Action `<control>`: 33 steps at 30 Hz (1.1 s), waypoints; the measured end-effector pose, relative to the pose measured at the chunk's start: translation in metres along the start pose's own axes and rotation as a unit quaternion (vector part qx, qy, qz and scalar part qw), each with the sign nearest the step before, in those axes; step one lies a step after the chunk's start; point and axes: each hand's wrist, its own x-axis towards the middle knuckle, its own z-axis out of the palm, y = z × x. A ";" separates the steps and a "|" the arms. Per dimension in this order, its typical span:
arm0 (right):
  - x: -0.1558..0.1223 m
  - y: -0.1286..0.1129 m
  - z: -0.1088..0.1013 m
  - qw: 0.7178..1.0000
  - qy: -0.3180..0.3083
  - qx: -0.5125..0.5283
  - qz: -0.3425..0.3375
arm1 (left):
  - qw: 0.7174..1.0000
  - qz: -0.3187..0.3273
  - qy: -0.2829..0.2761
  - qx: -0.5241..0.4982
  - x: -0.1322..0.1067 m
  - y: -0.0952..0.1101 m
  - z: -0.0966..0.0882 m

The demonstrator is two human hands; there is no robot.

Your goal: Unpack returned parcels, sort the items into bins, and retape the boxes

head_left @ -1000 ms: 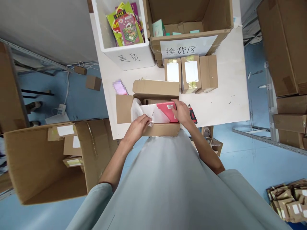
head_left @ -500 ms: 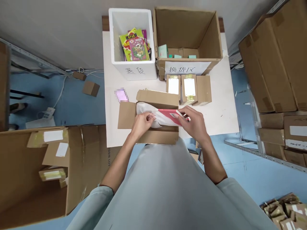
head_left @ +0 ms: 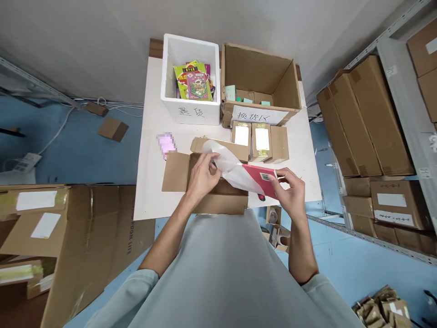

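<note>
My right hand (head_left: 292, 191) pinches the right end of a flat red box (head_left: 256, 175) with a white barcode label; it could also be a book. A white translucent wrapping sleeve (head_left: 227, 164) covers the red item's left part. My left hand (head_left: 204, 178) is closed on the left end of that sleeve, fingers and thumb curled together. Both things are held over an open cardboard box (head_left: 218, 203) whose flaps are spread out. Under the red item's lower edge a small red and black object (head_left: 261, 197) peeks out on the table.
On the white table (head_left: 150, 205) stand a white foam bin (head_left: 200, 111) with colourful packets and a large carton (head_left: 259, 68) with green boxes. Several small taped cartons (head_left: 262, 143) sit before it. A big carton (head_left: 99, 237) is at left, shelves with boxes (head_left: 392, 200) at right.
The red item and its wrapping have been lifted out of the open box and shifted right. My right hand moved right with it; the view has turned slightly.
</note>
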 end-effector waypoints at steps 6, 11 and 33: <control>-0.003 0.002 0.015 0.998 -0.054 0.013 0.002 | 0.993 0.070 -0.072 0.058 0.010 -0.028 -0.010; 0.000 -0.010 0.013 0.998 -0.064 0.015 -0.005 | 0.992 0.035 -0.087 0.081 0.002 -0.056 -0.011; 0.033 -0.057 0.015 0.988 0.105 0.102 0.041 | 0.899 -0.056 -0.177 -0.397 -0.005 -0.046 -0.070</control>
